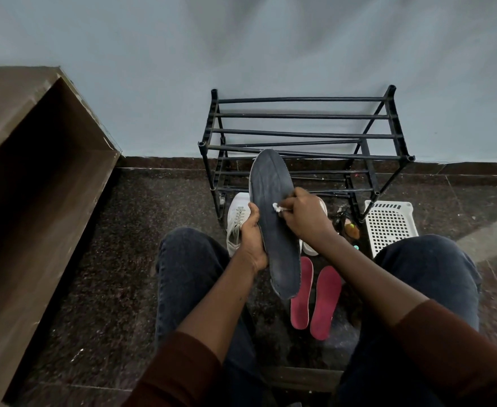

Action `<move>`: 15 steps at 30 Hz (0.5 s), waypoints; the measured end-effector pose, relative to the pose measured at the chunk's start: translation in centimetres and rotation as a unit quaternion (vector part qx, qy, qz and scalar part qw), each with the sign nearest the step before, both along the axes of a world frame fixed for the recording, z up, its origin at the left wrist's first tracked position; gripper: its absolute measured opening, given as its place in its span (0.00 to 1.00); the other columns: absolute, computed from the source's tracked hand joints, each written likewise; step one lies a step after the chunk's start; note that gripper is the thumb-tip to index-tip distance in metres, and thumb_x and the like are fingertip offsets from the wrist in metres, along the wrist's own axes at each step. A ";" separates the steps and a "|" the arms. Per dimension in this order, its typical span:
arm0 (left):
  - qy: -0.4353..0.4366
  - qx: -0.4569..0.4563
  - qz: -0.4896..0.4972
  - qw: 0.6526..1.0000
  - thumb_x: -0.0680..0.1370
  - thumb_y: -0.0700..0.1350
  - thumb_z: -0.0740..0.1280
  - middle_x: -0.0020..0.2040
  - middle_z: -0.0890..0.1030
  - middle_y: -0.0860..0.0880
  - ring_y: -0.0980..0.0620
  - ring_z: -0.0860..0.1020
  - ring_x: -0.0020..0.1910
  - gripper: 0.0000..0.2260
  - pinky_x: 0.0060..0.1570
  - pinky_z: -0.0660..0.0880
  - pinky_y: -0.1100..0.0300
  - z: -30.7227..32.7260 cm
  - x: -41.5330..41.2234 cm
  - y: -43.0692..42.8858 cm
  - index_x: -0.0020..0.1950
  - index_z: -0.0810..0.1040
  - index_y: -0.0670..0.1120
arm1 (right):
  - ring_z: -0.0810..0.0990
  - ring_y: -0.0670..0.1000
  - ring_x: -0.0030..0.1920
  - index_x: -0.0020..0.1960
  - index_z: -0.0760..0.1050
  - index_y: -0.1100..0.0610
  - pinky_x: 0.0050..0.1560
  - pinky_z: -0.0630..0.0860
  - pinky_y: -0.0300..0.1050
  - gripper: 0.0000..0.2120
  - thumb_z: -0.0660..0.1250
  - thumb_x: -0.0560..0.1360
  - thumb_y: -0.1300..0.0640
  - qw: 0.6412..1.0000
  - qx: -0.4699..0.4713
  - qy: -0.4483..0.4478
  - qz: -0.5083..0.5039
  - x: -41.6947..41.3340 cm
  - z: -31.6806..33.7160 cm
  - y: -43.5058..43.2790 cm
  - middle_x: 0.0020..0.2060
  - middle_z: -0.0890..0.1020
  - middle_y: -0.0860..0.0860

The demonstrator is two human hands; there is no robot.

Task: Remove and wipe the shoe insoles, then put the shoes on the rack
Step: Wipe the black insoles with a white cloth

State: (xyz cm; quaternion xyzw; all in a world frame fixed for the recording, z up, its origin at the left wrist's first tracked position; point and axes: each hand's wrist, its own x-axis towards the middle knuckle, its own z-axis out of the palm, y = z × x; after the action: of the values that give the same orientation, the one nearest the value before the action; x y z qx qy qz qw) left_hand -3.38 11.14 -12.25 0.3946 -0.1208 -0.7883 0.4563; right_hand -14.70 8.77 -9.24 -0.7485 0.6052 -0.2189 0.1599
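Observation:
I hold a dark grey insole upright in front of me. My left hand grips its left edge near the middle. My right hand pinches a small white wipe and presses it against the insole's face. Two red insoles lie side by side on the floor between my knees. A white laced sneaker stands on the floor left of the held insole, and a second white shoe is mostly hidden behind my right hand. The black tube shoe rack stands against the wall, its shelves bare.
A white perforated plastic basket sits on the floor right of the rack. Small items lie beside the rack's front right leg. A brown cabinet rises at the left. The floor is dark speckled stone.

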 end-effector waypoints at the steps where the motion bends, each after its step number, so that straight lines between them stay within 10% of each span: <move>1: -0.001 0.001 -0.001 1.000 0.80 0.64 0.46 0.47 0.84 0.44 0.48 0.83 0.45 0.33 0.49 0.79 0.53 0.2 0.0 0.0 0.48 0.85 0.46 | 0.78 0.62 0.44 0.46 0.82 0.65 0.45 0.73 0.46 0.07 0.67 0.70 0.67 1.000 0.007 -0.006 0.006 -0.1 -0.3 0.8 0.43 0.78 0.64; 10: -0.006 -0.009 -0.026 1.000 0.80 0.64 0.45 0.47 0.85 0.45 0.49 0.83 0.45 0.34 0.48 0.80 0.56 -0.1 -0.5 -0.1 0.45 0.86 0.46 | 0.80 0.61 0.34 0.36 0.82 0.66 0.38 0.75 0.44 0.03 0.73 0.63 0.69 1.000 -0.002 -0.024 -0.001 -0.8 -0.9 1.4 0.35 0.78 0.62; 15: -0.010 -0.012 -0.023 1.000 0.80 0.63 0.47 0.51 0.83 0.43 0.47 0.82 0.49 0.30 0.53 0.76 0.53 -0.1 0.1 -0.1 0.56 0.81 0.44 | 0.77 0.60 0.47 0.47 0.81 0.67 0.48 0.74 0.48 0.08 0.70 0.71 0.64 0.998 -0.013 -0.025 -0.060 -0.7 0.3 -2.3 0.47 0.77 0.62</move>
State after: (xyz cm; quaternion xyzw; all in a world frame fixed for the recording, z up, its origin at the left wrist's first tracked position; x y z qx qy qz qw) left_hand -3.32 11.03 -12.39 0.3939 -0.1438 -0.7934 0.4413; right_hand -15.43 6.44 -8.90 -0.7073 0.6419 -0.2543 0.1517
